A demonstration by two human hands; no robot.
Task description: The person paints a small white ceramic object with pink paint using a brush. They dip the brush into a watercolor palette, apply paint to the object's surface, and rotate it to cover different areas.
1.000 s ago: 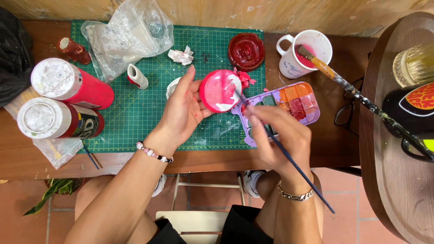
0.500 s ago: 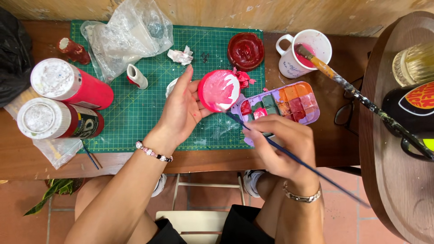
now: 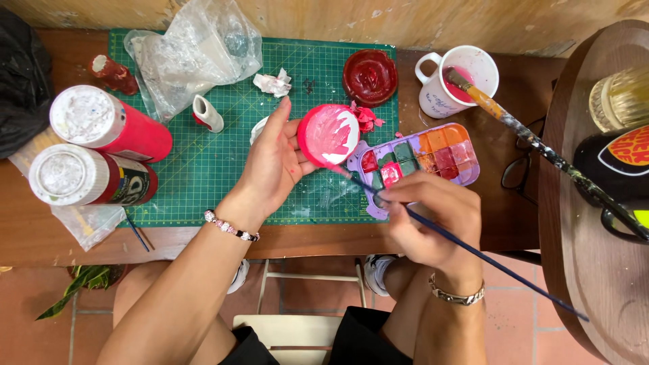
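My left hand [image 3: 270,165] holds a small round piece [image 3: 329,134], mostly pink with a white patch left on it, over a green cutting mat [image 3: 203,176]. My right hand [image 3: 433,220] grips a thin dark-handled brush [image 3: 473,253]. The brush tip touches the lower edge of the round piece. Just to the right lies a lilac paint palette [image 3: 419,159] with red, orange and green wells.
Two paint bottles, one red [image 3: 108,128] and one dark [image 3: 84,177], lie at the left. A crumpled plastic bag [image 3: 196,51], a red lid [image 3: 370,76], a white mug [image 3: 460,81] holding a large brush, glasses and a round wooden side table [image 3: 595,223] surround the mat.
My right hand has shifted right and lowered, and the brush tip went from the palette's wells up to the round piece. The left hand turned the piece slightly.
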